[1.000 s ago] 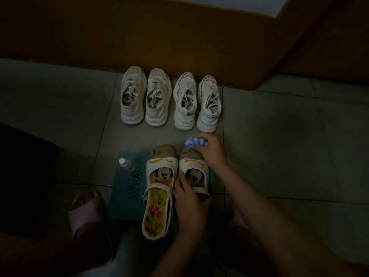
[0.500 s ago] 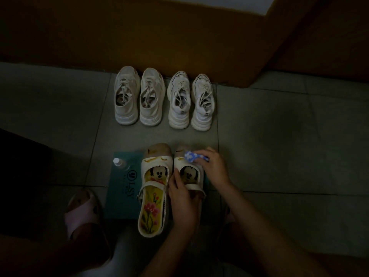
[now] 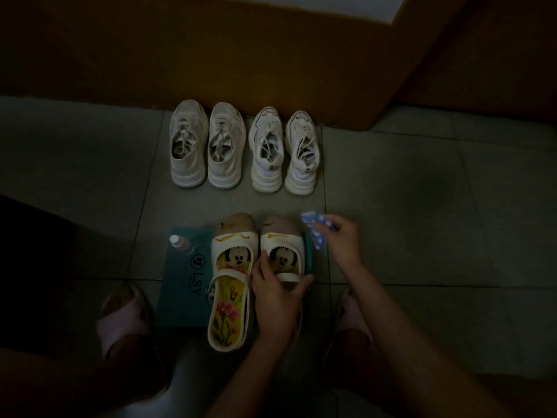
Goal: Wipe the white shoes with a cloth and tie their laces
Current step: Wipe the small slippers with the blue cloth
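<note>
Head view, dim light.

- Strap shoe (image 3: 281,239): white with a cartoon insole, centre of frame. It stands on a teal box (image 3: 180,291), just beside its mate (image 3: 229,312).
- Left hand (image 3: 278,300): lower centre. It is curled over the shoe's heel end, thumb along the edge nearest the mate, fingers wrapped round the far side. A holding grip.
- Right hand (image 3: 343,242): right of centre. The fingertips are drawn together, pinching a bunched blue dotted cloth (image 3: 316,233). The cloth hangs just beside the shoe's toe, apparently clear of it.
- Laced sneakers: left pair (image 3: 188,152) and right pair (image 3: 268,152), upper centre, by the wall. I cannot tell whether they are knotted.
- Small bottle (image 3: 177,242): on the box's upper left corner.

Method, as I judge it — the step is wiping the held shoe.
- Keep my left hand firm so the shoe cannot skid on the box.
- Turn a fresh fold of cloth outward.
- Work in short strokes from the marked toe back along the scalloped edge — staying off the insole.
</note>
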`<action>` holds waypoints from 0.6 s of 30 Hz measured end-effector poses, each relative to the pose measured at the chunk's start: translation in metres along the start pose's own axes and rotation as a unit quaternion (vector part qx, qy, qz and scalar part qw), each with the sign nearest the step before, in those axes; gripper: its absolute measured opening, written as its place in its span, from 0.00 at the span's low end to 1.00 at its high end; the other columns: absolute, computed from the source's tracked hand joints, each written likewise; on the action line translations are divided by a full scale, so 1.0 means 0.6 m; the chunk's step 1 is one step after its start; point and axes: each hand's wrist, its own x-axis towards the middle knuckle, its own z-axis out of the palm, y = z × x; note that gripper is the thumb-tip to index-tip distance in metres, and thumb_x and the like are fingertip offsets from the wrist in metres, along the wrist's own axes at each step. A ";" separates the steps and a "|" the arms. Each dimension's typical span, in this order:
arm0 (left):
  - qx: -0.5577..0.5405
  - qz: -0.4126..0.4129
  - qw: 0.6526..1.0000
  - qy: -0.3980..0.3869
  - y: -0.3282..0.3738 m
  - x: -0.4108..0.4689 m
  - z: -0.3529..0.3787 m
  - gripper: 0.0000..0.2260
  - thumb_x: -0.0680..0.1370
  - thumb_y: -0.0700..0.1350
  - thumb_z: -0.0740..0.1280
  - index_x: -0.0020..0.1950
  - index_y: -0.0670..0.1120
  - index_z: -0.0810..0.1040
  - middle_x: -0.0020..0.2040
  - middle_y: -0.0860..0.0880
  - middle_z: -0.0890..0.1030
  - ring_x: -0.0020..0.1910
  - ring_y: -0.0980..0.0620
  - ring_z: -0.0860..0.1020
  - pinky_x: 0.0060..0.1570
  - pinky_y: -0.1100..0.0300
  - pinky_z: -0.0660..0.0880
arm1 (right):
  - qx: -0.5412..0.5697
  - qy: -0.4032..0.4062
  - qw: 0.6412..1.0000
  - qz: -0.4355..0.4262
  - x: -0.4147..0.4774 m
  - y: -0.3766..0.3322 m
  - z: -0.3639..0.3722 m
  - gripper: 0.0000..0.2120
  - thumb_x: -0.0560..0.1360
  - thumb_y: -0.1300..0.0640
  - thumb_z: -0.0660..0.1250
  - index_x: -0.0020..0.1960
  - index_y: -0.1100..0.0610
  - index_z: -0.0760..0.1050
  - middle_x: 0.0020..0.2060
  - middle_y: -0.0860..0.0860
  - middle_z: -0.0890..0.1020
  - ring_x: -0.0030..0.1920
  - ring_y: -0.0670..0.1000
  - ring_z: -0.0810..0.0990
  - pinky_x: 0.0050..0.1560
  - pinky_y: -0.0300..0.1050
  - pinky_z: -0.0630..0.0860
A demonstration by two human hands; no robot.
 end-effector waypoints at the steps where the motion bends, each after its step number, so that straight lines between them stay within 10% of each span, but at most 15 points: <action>1: 0.000 -0.001 1.000 0.011 0.001 0.000 0.001 0.45 0.69 0.55 0.73 0.77 0.48 0.50 0.76 0.47 0.55 0.74 0.47 0.55 0.68 0.52 0.61 | -0.013 0.001 1.000 -0.013 0.011 -0.009 0.014 0.04 0.72 0.66 0.69 0.45 0.67 0.79 0.35 0.56 0.78 0.30 0.41 0.76 0.34 0.35 0.74; 6: -0.006 -0.007 1.000 0.024 0.005 0.000 0.003 0.40 0.71 0.51 0.72 0.76 0.48 0.53 0.76 0.48 0.57 0.74 0.49 0.57 0.67 0.55 0.62 | -0.113 -0.052 0.991 -0.053 0.030 -0.013 0.079 0.06 0.72 0.60 0.69 0.44 0.64 0.79 0.39 0.59 0.82 0.42 0.59 0.80 0.45 0.57 0.78; 18: -0.025 -0.001 0.999 0.038 -0.003 0.003 0.007 0.37 0.72 0.48 0.72 0.75 0.47 0.55 0.75 0.47 0.60 0.73 0.49 0.58 0.68 0.58 0.60 | -0.159 -0.082 0.983 -0.040 -0.048 0.047 0.006 0.05 0.72 0.64 0.68 0.48 0.60 0.80 0.40 0.50 0.77 0.44 0.52 0.78 0.47 0.48 0.75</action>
